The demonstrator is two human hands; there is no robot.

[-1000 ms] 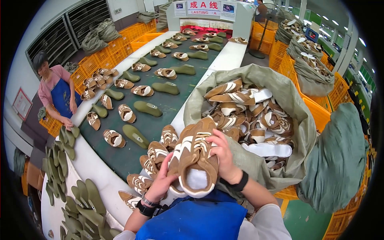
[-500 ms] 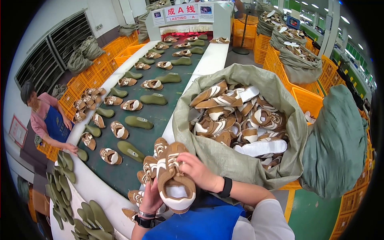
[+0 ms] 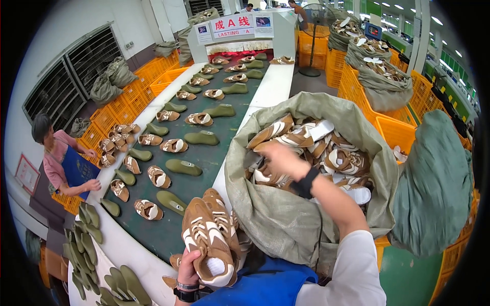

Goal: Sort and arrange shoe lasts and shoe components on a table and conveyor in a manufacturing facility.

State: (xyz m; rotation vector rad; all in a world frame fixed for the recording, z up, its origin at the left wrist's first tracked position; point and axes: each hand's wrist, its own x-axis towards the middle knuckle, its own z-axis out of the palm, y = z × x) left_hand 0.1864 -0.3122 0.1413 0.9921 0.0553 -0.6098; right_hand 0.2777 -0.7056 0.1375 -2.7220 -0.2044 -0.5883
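My left hand (image 3: 189, 266), low in the middle, is closed around the heel side of a brown-and-white sneaker (image 3: 200, 232), with its laces facing up. Just behind this shoe, more sneakers (image 3: 220, 217) of the same kind are bunched at the near edge of the belt. My right hand (image 3: 284, 161) is stretched over the open mouth of a grey-green woven sack (image 3: 273, 227). It is smeared by motion, so its fingers cannot be made out. Beneath it lie many loose brown-and-white sneakers (image 3: 347, 159) in the sack.
A dark green belt (image 3: 153, 232) carries sneakers and green shoe lasts (image 3: 184, 167) in rows toward a pale machine (image 3: 283, 35). More lasts (image 3: 127, 285) stand at lower left. A co-worker (image 3: 71, 163) is across the belt. Orange crates (image 3: 393, 133) and a green covered bundle (image 3: 434, 188) stand right.
My right hand has left the sneaker and moved right over the sack. My left hand still holds the shoe, now lower. The co-worker's hand has drawn back from a last on the belt.
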